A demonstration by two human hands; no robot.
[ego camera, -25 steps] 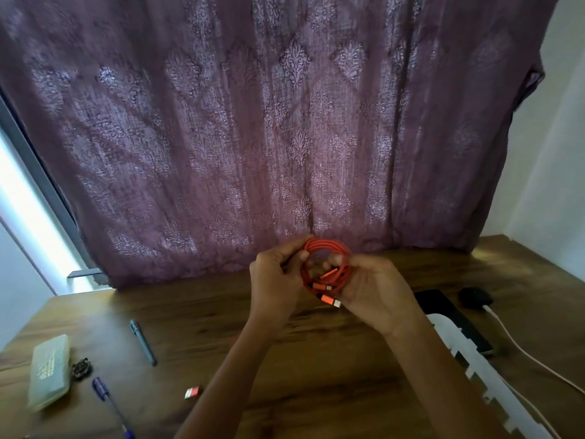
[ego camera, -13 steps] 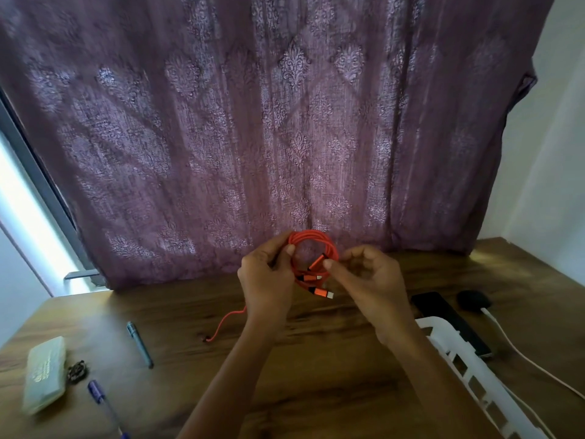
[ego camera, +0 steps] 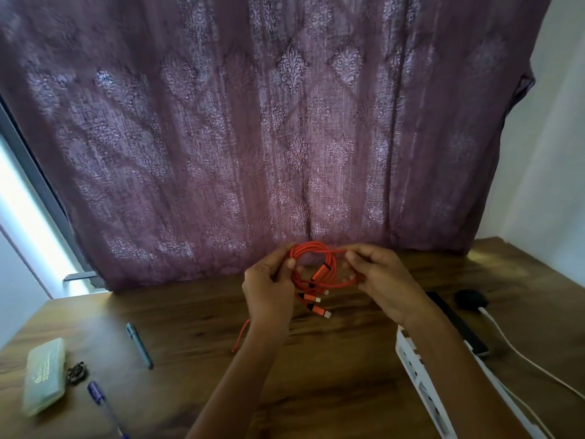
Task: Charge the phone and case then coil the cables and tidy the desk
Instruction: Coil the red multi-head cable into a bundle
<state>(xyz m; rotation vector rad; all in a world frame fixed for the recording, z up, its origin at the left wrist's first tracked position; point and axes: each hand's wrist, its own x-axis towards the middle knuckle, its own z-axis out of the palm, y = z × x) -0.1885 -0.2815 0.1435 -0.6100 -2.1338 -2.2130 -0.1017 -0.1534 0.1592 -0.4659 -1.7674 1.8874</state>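
The left hand (ego camera: pixel 269 286) and right hand (ego camera: pixel 380 280) hold an orange cable (ego camera: pixel 311 252) above the wooden surface (ego camera: pixel 332 384), in front of a purple patterned curtain (ego camera: pixel 253 137). The cable is wound into a loose ring between them. The left grip pinches the ring's left side between thumb and curled fingers, and the right grip pinches a strand at its upper right; how the lower right of the ring sits in that palm is hidden by the fingers. Several short orange connectors (ego camera: pixel 319 312) dangle below the ring, and a loose tail (ego camera: pixel 240 337) of the cable shows left of the left wrist, its far part hidden behind the arm. At right lies a dark phone (ego camera: pixel 456 324), partly covered by the right forearm, and just beyond it a black rounded object (ego camera: pixel 470 300) (too dark to make out in detail) with a white cable (ego camera: pixel 512 340) running off the frame's edge. A white slotted rack (ego camera: pixel 414 362) is cut off at the bottom. At left lie a grey pen (ego camera: pixel 139 345), a purple pen (ego camera: pixel 101 400) cut off below, a pale green box (ego camera: pixel 44 375) and a small dark blurred item (ego camera: pixel 76 372).
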